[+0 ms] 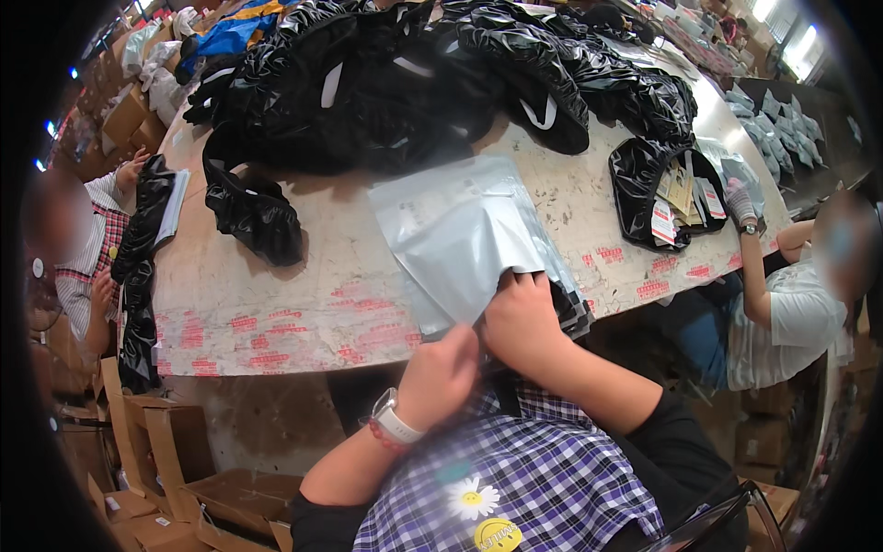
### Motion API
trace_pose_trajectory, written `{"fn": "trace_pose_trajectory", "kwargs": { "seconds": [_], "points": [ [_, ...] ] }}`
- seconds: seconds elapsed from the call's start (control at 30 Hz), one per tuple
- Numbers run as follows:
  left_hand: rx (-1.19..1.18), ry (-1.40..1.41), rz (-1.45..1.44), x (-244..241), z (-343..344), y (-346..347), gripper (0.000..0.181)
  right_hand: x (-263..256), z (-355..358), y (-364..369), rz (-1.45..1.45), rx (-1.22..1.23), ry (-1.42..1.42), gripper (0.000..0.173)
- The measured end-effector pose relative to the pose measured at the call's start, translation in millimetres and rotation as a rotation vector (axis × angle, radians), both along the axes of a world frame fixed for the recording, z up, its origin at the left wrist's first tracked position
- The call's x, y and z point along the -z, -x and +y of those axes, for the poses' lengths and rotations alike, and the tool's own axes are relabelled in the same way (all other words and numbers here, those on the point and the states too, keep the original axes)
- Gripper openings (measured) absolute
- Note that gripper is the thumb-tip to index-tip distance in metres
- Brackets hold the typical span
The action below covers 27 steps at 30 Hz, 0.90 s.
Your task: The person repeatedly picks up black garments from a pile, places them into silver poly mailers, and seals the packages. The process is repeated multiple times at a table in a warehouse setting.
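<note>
A pale grey plastic mailing bag (452, 241) lies on a stack of similar bags near the table's front edge. My left hand (441, 376), with a white watch on the wrist, is closed at the bag's near edge; blur hides what its fingers grip. The fingers of my right hand (524, 317) reach into the bag's mouth, and its fingertips are hidden under the plastic. Beyond the bags lies a large heap of shiny black elasticated covers (386, 90). One black cover (255, 214) trails from the heap towards me on the left.
The worn wooden table (276, 310) bears red printed marks. At the right, a black cover holding tags and cards (662, 193) lies by a co-worker's gloved hand (740, 200). Another co-worker's hands (103, 293) are left, beside black covers (141, 276). Cardboard boxes (165, 448) stand below at left.
</note>
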<state>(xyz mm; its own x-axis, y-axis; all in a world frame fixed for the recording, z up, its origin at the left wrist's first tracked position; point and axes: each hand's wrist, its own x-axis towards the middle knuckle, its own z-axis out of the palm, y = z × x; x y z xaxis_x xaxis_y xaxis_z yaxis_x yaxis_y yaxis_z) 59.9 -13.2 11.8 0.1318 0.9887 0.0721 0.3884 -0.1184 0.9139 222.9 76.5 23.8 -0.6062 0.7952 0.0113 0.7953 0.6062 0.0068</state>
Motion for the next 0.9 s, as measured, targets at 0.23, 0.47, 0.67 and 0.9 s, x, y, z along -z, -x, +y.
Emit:
{"fn": "trace_pose_trajectory", "kwargs": {
  "seconds": [0.23, 0.47, 0.67, 0.9],
  "points": [
    [0.160, -0.028, -0.104, -13, -21, 8, 0.006, 18, 2, 0, 0.318, -0.056, -0.025, 0.025],
    [0.076, -0.009, -0.060, -12, -31, 6, 0.007, 35, 59, 33, 0.545, -0.016, 0.407, 0.036],
    [-0.002, 0.152, -0.148, -11, -36, 24, 0.024, 14, -46, -31, 0.684, -0.168, 0.070, 0.047],
    [-0.218, 0.007, -0.046, -23, -15, 1, 0.027, 7, -59, -44, 0.821, -0.427, 0.156, 0.028]
  ]
}}
